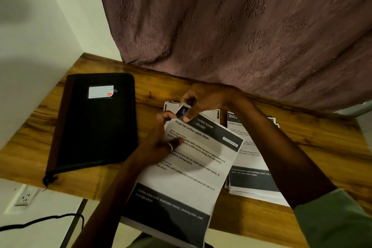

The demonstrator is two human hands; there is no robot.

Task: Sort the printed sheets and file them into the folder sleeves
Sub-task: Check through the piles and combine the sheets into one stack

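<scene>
Bottom left, below the desk edge: black cable (40, 220) and a white wall socket (25, 197). Bottom right corner: green sleeve (332, 219) on the right arm.

Bottom centre up to mid-frame: bundle of printed sheets (187, 169), tilted, its dark footer band hanging over the front edge of the wooden desk (112, 183). Top page headed "Wipe the coffee table clean", tag "LIVING ROOM".

Left hand (159, 143), w/ a ring (170, 146), curled on the bundle's upper left corner, gripping it, thumb up near the top edge. Right hand (207, 98) just above, thumb and forefinger pinching a small dark item (182, 112) at the bundle's top edge; can't tell what it is.

Right of centre, partly under the right forearm: second stack (249, 169), flat on the desk. Behind the hands: edge of a third stack (171, 104).

Centre left: black folder (96, 125), closed, flat, white lined label (101, 91) near its top, apart from the sheets.

Upper right and centre: patterned mauve curtain (231, 26). Upper left: pale wall (40, 36).
</scene>
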